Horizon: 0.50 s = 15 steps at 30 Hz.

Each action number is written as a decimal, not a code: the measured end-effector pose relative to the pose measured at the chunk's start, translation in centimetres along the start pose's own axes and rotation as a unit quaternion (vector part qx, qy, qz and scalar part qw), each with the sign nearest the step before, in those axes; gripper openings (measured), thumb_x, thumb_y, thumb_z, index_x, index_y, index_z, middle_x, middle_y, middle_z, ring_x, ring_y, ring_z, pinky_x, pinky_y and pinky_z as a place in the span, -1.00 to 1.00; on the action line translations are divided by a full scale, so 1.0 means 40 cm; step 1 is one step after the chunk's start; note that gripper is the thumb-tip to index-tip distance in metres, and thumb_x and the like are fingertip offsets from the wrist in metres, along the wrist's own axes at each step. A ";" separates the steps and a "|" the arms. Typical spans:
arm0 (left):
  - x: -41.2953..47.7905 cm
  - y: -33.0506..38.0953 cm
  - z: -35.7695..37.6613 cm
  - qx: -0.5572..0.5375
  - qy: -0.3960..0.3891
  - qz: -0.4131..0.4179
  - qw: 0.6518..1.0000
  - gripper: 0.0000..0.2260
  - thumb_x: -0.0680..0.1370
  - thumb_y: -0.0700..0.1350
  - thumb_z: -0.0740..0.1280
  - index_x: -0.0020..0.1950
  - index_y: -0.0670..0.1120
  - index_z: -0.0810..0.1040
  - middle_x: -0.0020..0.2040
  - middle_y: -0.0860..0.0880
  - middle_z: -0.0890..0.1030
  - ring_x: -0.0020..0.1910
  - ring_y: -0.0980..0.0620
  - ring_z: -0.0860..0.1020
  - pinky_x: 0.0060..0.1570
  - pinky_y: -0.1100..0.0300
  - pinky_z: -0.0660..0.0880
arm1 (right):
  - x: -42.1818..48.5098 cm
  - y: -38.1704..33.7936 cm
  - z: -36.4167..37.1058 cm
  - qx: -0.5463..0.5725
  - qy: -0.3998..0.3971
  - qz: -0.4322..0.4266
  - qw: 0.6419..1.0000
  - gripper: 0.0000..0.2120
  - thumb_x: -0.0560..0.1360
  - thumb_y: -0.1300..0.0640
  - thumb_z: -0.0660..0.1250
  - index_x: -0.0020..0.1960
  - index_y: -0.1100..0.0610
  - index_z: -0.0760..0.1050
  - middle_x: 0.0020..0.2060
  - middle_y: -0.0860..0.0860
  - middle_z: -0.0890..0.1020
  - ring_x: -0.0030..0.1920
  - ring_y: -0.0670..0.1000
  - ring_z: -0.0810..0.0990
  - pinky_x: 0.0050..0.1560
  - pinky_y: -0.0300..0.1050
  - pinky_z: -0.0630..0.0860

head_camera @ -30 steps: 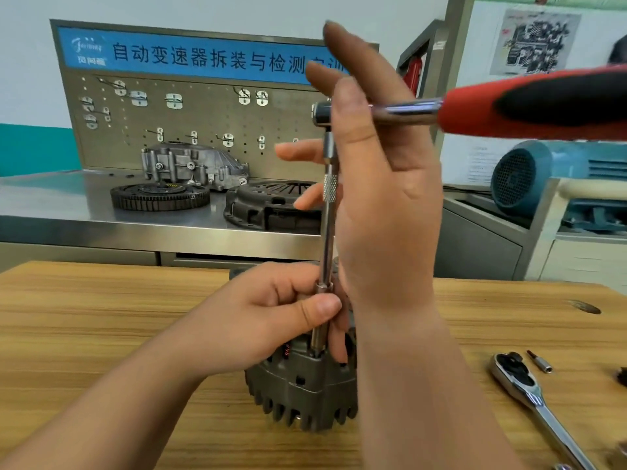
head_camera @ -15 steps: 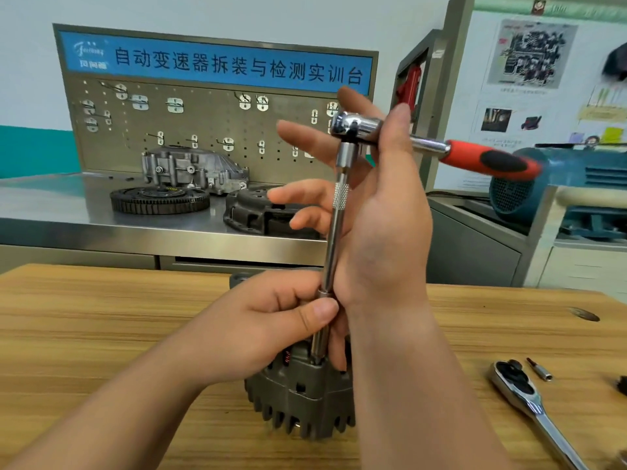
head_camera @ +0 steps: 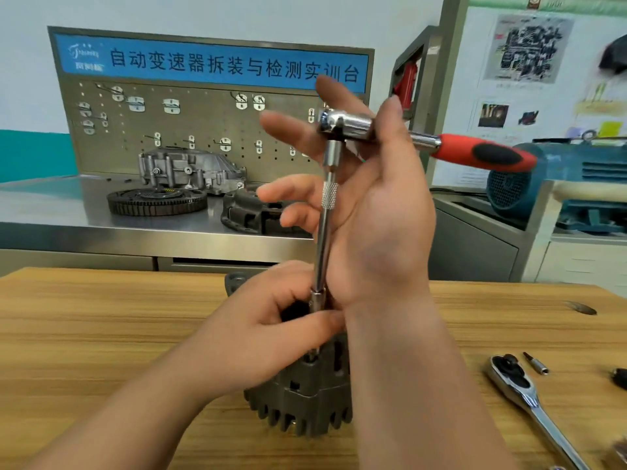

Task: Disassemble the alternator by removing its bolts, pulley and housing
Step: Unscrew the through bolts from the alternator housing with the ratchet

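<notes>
The dark grey finned alternator (head_camera: 305, 398) stands upright on the wooden table (head_camera: 101, 334). A long chrome extension bar (head_camera: 325, 232) rises from its top edge to a ratchet (head_camera: 346, 125) with a red and black handle (head_camera: 485, 156) pointing right. My left hand (head_camera: 264, 337) sits on top of the alternator and pinches the socket at the bar's lower end between thumb and fingers. My right hand (head_camera: 383, 218) is raised, its thumb hooked over the ratchet neck, the fingers spread behind the bar. The bolt under the socket is hidden.
A second chrome ratchet (head_camera: 522, 391) and a small bit (head_camera: 536, 362) lie on the table at the right. Behind, a steel bench (head_camera: 51, 212) carries a flywheel (head_camera: 156, 201), a clutch cover (head_camera: 251, 212) and a cast housing (head_camera: 190, 167). A blue motor (head_camera: 543, 184) stands at the back right.
The red ratchet handle has swung from close to the camera round toward the back right. My left hand has stayed on the socket and the alternator.
</notes>
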<state>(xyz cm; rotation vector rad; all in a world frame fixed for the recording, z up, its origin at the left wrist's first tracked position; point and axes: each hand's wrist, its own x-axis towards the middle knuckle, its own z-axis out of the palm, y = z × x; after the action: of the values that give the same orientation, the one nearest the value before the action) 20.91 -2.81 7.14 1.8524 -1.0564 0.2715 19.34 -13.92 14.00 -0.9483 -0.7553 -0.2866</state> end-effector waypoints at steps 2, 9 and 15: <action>0.006 0.010 0.018 0.129 0.029 0.036 0.991 -0.77 0.41 0.00 0.28 -0.24 -0.16 0.56 -0.19 0.00 0.58 -0.10 0.02 0.55 -0.07 0.01 0.48 | 0.003 -0.003 -0.009 0.025 -0.010 0.033 0.999 -0.52 0.65 -0.14 -0.11 0.26 0.12 0.42 -0.16 0.09 0.69 -0.46 0.01 0.60 -0.51 -0.27 0.42; 0.045 0.038 0.005 0.278 0.080 0.065 0.955 -0.84 0.34 0.04 0.21 -0.40 0.00 0.42 -0.30 0.07 0.46 -0.17 0.14 0.38 -0.14 0.28 0.32 | 0.009 -0.006 -0.019 0.069 -0.042 0.067 0.995 -0.53 0.65 -0.14 -0.12 0.09 0.11 0.47 -0.23 0.05 0.69 -0.46 -0.03 0.60 -0.48 -0.26 0.40; 0.048 0.043 0.028 0.094 0.022 -0.081 0.992 -0.94 0.32 -0.15 0.25 -0.27 -0.10 0.49 -0.35 -0.03 0.53 -0.35 0.08 0.50 -0.27 -0.01 0.50 | 0.008 -0.004 -0.020 0.108 -0.060 0.079 0.989 -0.54 0.65 -0.13 -0.10 0.09 0.10 0.47 -0.22 0.05 0.69 -0.43 -0.03 0.62 -0.48 -0.26 0.44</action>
<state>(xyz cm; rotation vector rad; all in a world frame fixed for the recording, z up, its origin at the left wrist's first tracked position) 20.48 -5.06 8.74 2.0798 -0.8685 0.3232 19.85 -14.64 14.06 -0.8190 -0.7992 -0.0071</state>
